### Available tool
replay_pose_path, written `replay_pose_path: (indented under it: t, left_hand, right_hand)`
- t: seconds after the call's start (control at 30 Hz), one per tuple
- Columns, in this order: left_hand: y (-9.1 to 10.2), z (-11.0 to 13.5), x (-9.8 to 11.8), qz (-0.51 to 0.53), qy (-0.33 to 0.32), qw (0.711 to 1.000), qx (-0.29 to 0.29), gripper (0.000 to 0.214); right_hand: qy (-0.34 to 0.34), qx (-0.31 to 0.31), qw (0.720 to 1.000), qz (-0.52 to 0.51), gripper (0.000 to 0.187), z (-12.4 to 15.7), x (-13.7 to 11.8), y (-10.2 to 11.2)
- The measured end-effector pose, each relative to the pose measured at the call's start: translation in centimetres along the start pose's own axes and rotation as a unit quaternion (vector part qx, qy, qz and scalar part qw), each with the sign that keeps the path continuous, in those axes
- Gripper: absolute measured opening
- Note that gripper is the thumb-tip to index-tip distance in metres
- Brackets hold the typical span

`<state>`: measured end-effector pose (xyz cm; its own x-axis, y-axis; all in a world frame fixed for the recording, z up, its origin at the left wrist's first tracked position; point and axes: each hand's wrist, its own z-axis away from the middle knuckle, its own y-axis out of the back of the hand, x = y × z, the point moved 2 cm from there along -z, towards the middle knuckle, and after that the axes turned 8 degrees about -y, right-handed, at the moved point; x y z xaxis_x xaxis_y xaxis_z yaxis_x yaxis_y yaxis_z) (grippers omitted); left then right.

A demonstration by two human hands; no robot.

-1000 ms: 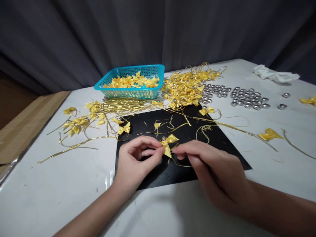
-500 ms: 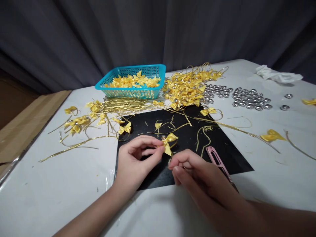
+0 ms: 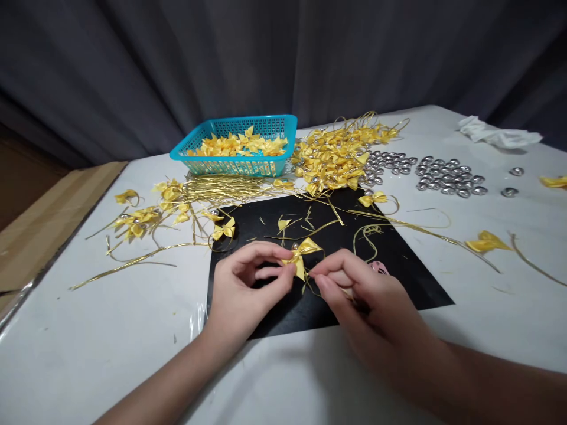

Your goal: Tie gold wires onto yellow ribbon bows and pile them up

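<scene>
Between thumb and forefinger, my left hand (image 3: 250,277) pinches a yellow ribbon bow (image 3: 306,251) with a small silver bell-like bead at its top. My right hand (image 3: 370,295) is closed just to the right of the bow, its fingertips pinching a thin gold cord (image 3: 310,285) that hangs by the bow's lower tail. Both hands are above a black mat (image 3: 283,319). Under the right hand, only the pink end of a cutter-like tool (image 3: 379,268) shows. Cord scraps (image 3: 310,219) and a bit of yellow ribbon (image 3: 284,224) lie on the mat.
A blue basket (image 3: 177,154) of yellow bows stands at the back, with a bundle of gold cords (image 3: 221,190) before it. Finished-looking bows (image 3: 332,162) are heaped to its right, beside silver beads (image 3: 452,177). A white cloth (image 3: 498,134) lies far right.
My right hand has shifted slightly up and right and now pinches the cord closer beside the bow, covering most of the pink tool. My left hand has barely moved.
</scene>
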<state>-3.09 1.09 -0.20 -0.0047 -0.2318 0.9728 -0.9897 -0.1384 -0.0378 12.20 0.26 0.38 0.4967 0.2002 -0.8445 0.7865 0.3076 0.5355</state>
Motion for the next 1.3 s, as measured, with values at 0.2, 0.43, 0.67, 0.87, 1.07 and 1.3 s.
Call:
replay_pose_path:
  t: [0.2,0.43,0.67,0.87,1.07,1.3]
  left_hand:
    - [-0.2,0.2,0.1,-0.010,-0.020,1.000,-0.011,0.015]
    - [-0.3,0.2,0.3,-0.008,-0.027,0.999,-0.016,0.015]
    - [-0.3,0.4,0.2,-0.025,-0.032,0.999,-0.028,0.013]
    - [-0.2,0.9,0.4,-0.119,-0.127,0.984,-0.044,0.014]
    - [0.0,1.2,0.6,-0.194,-0.197,0.960,-0.045,0.010]
    - [-0.1,1.3,0.9,-0.227,-0.203,0.952,-0.047,0.008]
  right_hand:
    - [0.034,0.033,0.998,0.045,0.012,-0.1,0.0,0.1]
    - [0.040,0.028,0.997,0.058,0.012,-0.3,0.4,0.0]
    - [0.055,0.029,0.997,0.048,0.012,-0.2,0.2,0.1]
    - [0.053,0.025,0.998,0.030,0.012,-0.1,0.3,0.0]
    - [0.046,0.027,0.998,0.023,0.012,-0.1,0.3,0.0]
    - [0.037,0.012,0.999,0.033,0.013,-0.3,0.1,-0.1]
